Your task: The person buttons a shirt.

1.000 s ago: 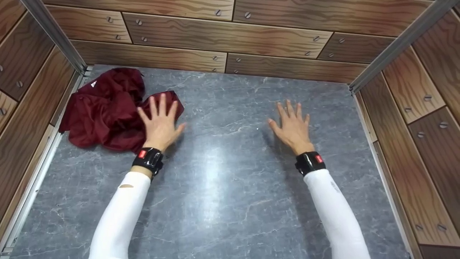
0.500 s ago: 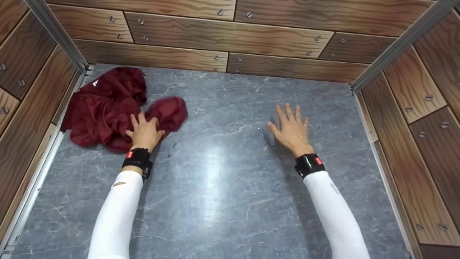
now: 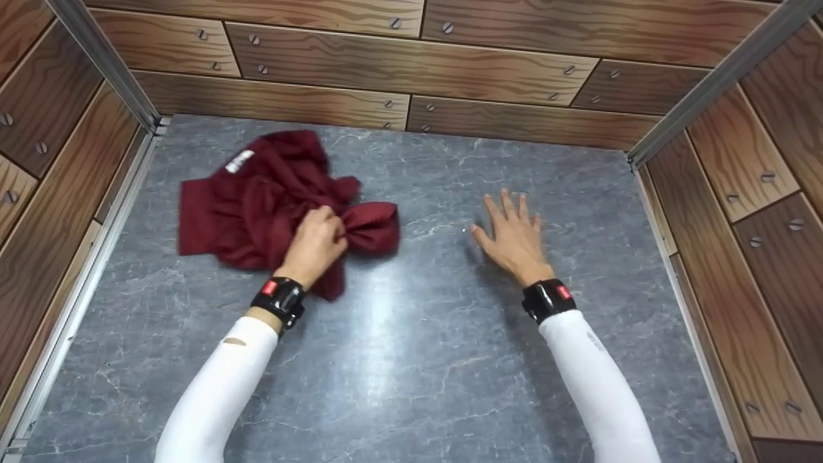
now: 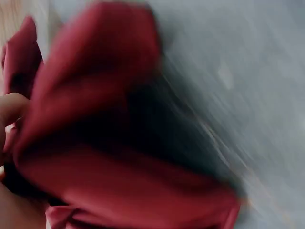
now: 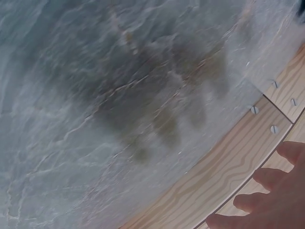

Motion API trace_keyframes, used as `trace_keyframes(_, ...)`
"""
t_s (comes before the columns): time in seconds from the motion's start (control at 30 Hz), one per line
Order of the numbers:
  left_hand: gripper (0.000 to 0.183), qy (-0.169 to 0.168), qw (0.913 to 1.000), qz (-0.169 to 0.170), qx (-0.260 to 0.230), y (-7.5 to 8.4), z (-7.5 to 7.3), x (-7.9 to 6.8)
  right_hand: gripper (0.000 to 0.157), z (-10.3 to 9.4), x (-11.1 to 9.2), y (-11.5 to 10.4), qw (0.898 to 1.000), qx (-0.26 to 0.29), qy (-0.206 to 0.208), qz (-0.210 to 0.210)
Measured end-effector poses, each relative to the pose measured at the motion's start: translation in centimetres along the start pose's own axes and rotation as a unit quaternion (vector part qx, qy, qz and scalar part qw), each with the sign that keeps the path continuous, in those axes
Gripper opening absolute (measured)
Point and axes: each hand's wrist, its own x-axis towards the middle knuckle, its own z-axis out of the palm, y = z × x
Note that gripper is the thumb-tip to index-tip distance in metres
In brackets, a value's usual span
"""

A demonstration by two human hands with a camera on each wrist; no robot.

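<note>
A crumpled dark red garment (image 3: pixel 244 212) with a white mark lies left of the middle in the head view; its exact kind cannot be told. My left hand (image 3: pixel 313 244) grips a bunched part of it, fingers curled into the cloth. In the left wrist view, blurred folds of the garment (image 4: pixel 119 191) fill the lower left, with part of the left hand (image 4: pixel 16 207) at the edge. My right hand (image 3: pixel 512 244) hovers over the grey surface with fingers spread, holding nothing. The right wrist view shows its fingers (image 5: pixel 267 195) at lower right and a shadow underneath.
The grey marbled surface (image 3: pixel 411 360) is bounded by a wood-patterned back wall (image 3: pixel 321 58) and side walls. Metal posts (image 3: pixel 720 71) stand at the rear corners. A pale rail (image 3: pixel 83 302) runs along the left edge.
My left hand has come down onto the garment, closed on the cloth and dragged it rightward, away from the left wall. The right hand has shifted slightly left and nearer.
</note>
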Motion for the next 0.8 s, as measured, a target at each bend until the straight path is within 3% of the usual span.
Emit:
trace_keyframes(0.17,0.014,-0.038,0.9924,0.117,-0.005,3.0,1.5,0.2,0.069,-0.1,0.2,-1.0,1.0,0.006,0.01,-0.012)
trace_keyframes(0.27,0.017,-0.067,0.9786,0.194,-0.014,4.5,2.6,0.2,0.064,-0.1,0.4,-1.7,0.999,0.013,0.029,-0.027)
trace_keyframes(0.37,0.02,-0.108,0.9631,0.244,-0.033,6.0,3.6,0.1,0.058,0.1,0.7,-2.5,0.997,0.029,0.038,-0.053)
trace_keyframes(0.53,0.017,-0.155,0.9422,0.294,-0.042,8.7,5.1,-0.3,0.049,1.0,1.0,-4.2,0.993,0.077,0.02,-0.091)
trace_keyframes(0.67,0.009,-0.168,0.93,0.327,-0.012,10.2,5.6,-0.6,0.051,1.8,1.1,-5.7,0.989,0.097,-0.04,-0.109)
trace_keyframes(0.8,0.008,-0.194,0.9299,0.312,0.008,10.8,5.3,-0.6,0.048,2.5,0.8,-6.4,0.985,0.061,-0.088,-0.135)
